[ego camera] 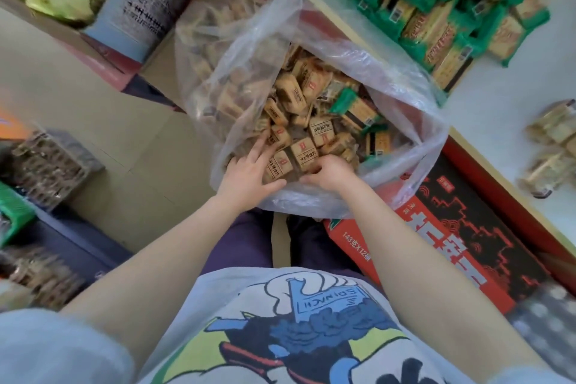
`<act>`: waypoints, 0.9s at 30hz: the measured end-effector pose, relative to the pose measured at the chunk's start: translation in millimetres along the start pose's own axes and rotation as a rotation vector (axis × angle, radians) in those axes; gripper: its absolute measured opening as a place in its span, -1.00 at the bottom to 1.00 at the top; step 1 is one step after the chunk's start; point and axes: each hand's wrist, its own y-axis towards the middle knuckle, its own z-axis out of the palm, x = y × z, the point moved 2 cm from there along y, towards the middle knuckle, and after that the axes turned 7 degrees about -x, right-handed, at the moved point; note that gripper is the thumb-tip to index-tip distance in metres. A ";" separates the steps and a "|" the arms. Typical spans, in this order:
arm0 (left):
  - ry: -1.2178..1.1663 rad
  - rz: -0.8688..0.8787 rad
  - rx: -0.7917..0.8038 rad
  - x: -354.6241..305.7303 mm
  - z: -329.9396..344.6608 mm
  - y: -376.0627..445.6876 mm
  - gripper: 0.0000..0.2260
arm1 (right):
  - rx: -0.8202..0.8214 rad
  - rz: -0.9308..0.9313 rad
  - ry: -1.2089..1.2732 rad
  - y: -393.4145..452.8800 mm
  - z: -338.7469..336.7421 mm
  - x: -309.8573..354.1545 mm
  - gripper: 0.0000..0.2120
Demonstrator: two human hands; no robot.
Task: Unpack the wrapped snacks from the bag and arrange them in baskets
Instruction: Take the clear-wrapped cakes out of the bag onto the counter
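Observation:
A big clear plastic bag point(402, 72) stands open on the floor in front of me, full of small brown wrapped snacks point(311, 87) with a few green-ended packets point(355, 109) among them. Both my hands are inside the bag's near edge. My left hand point(249, 171) lies on the pile with fingers spread, touching the packets. My right hand point(327, 170) has its fingers curled round a cluster of brown snacks point(304, 153). A dark mesh basket point(46, 165) holding brown snacks sits on the floor at the left.
A white shelf top at the right carries a heap of green-and-yellow packets point(436, 3) and a small stack of pale packets point(551, 146). A red-and-black carton point(461, 246) lies by my right leg. Cartons point(146, 6) stand at the back left.

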 end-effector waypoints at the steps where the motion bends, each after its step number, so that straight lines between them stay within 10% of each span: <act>1: 0.002 0.000 0.000 -0.1 0.0 0.1 -0.28 | 0.003 -0.011 0.007 0.3 -1.5 -0.4 -0.61; 14: -0.080 -0.154 0.021 -36.0 -24.4 5.1 -0.36 | -0.476 0.070 0.903 -41.4 -43.9 -28.0 -0.92; 21: -1.076 -0.286 0.087 -162.2 -73.2 17.9 -0.61 | -0.322 -0.032 1.789 -114.5 -112.5 -61.6 -0.89; 27: -1.221 -0.164 0.163 -270.8 -92.3 41.0 -0.80 | -0.374 -0.170 1.638 -174.1 -138.9 -139.5 -0.87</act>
